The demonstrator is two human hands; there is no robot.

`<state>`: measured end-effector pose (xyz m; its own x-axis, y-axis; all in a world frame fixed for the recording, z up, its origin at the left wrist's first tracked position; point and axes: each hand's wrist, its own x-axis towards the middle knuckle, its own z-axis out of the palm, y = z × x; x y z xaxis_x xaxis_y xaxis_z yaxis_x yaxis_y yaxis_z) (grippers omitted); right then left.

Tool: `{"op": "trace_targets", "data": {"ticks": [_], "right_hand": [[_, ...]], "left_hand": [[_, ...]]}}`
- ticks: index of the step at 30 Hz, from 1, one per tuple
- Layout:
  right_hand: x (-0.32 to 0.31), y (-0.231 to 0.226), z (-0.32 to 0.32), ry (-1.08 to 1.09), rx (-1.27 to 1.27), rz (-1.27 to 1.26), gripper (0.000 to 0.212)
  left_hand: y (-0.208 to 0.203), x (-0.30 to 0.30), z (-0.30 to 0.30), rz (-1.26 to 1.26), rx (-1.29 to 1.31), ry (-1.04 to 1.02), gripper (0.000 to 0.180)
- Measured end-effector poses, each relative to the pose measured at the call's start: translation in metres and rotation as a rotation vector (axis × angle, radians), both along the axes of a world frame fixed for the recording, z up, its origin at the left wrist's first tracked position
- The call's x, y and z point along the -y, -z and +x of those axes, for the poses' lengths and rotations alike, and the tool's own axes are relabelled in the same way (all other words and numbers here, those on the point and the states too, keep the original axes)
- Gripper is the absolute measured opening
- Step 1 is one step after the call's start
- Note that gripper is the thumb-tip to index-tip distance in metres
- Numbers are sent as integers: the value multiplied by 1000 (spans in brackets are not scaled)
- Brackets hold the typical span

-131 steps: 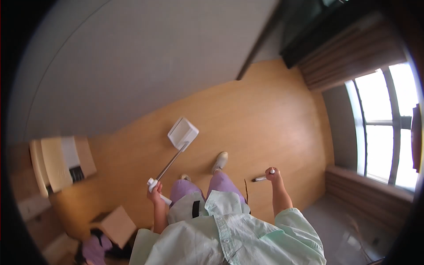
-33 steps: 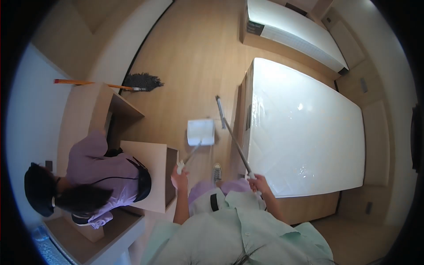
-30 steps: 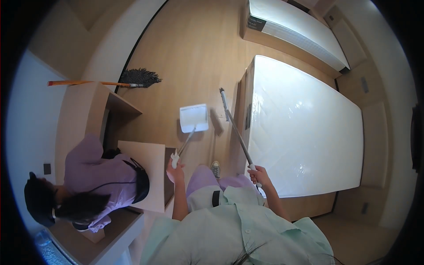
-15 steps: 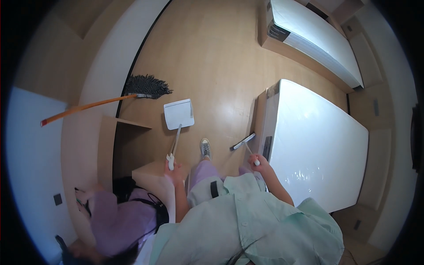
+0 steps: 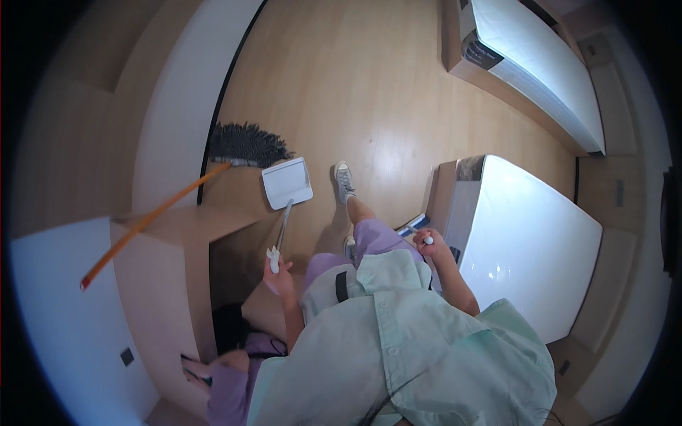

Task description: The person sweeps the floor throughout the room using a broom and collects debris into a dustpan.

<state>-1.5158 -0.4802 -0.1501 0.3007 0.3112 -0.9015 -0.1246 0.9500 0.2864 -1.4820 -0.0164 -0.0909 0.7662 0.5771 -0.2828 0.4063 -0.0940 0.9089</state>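
My left hand (image 5: 280, 279) is closed around the white grip of a long-handled dustpan (image 5: 288, 186). Its white, square pan rests on the wooden floor ahead and to the left, joined to the grip by a thin grey pole. At the right, my right hand (image 5: 437, 248) wraps the white-ended handle of a broom (image 5: 413, 224). The broom's narrow, blue-and-white head lies low beside the near bed, partly hidden by my leg and hand. Just beyond the dustpan sits a dark, shaggy mop head (image 5: 249, 144).
The mop's orange handle (image 5: 153, 214) slants over a wooden furniture panel (image 5: 202, 226) on the left. A wrapped mattress (image 5: 533, 248) stands close on my right, another mattress (image 5: 543, 60) farther off. Another person's purple sleeve (image 5: 229, 392) shows at lower left.
One of my feet has stepped forward, past the dustpan's side. The broom head has drawn in toward my leg. My left hand still grips the dustpan, and the other person has shifted lower in view.
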Motion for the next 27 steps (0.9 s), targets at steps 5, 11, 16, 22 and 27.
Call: {"op": "trace_targets", "data": {"ticks": [5,11,16,22,27], "right_hand": [[10,-3,104,171,-28,6,23],[29,6,248,244,-28,-11,24],[10,-3,419,58,117,29,24],[-60,8,622,-230,249,-17,29],[-111,-6,791,-346,243,-92,29]], "left_hand": [[23,-1,135,56,32,34,36],[16,-8,337,-89,-51,-85,38],[-13,-6,461,-186,-67,-224,41],[13,-35,612,-6,106,-35,37],[7,-39,731,-26,26,-61,37]]}}
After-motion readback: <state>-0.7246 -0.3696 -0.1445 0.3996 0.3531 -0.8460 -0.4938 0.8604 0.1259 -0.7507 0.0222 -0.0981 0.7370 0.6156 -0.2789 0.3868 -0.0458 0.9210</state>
